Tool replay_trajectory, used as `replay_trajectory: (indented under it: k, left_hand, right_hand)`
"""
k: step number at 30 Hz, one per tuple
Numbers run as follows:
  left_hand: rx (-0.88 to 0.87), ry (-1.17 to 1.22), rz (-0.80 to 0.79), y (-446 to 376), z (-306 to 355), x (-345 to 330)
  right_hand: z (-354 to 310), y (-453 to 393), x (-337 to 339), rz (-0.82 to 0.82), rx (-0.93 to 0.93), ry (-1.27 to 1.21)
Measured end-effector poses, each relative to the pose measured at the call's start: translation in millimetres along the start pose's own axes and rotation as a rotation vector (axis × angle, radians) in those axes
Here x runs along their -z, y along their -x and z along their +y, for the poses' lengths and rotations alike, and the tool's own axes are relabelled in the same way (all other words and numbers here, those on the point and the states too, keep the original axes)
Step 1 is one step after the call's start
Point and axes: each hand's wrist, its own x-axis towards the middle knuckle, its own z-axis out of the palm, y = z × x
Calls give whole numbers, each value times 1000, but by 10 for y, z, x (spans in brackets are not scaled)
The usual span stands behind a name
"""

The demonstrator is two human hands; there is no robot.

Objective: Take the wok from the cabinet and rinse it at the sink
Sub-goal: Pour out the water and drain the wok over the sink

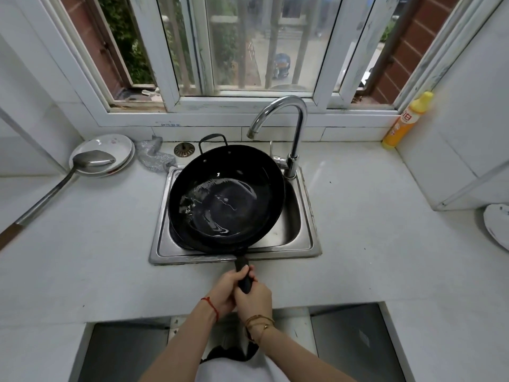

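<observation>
You stood at a white bench (pixel 358 244) facing a window, with both hands wrapped around the long black handle (pixel 243 274) of a wok (pixel 225 194). Your left hand (pixel 230 288) gripped the handle from the left side, and your right hand (pixel 254 297) closed its grip on it just behind, probably because the wok was too heavy for one hand. The wok hung over the steel sink (pixel 305 216), covering most of the basin, and tilted a little toward the left. A shallow pool of water glistened inside it, so the rinse looked under way. The curved tap (pixel 289 125) stood behind on the right, with its spout above the wok's far rim; no water was running. To the left lay stacked plates (pixel 121 144) with a metal spatula (pixel 93 161) resting on them. A yellow bottle (pixel 407 119) stood far right.
</observation>
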Motion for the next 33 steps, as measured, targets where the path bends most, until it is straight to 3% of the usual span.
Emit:
replay_trajectory:
  k: [8, 18, 23, 28, 33]
  left_hand:
    - [-141, -188, 68, -23, 57, -64]
    - [-206, -371, 199, 148, 116, -84]
    - [-159, -326, 163, 235, 157, -151]
    - [-15, -114, 53, 308, 170, -223]
    - [-69, 11, 29, 370, 231, -264]
  right_hand:
    - [-13, -68, 99, -75, 77, -39]
    - [-62, -39, 101, -225, -30, -179]
    - [-121, 3, 174, -351, -121, -273]
    - [-240, -33, 262, -495, -274, -427]
    - [-382, -35, 262, -662, -345, -601]
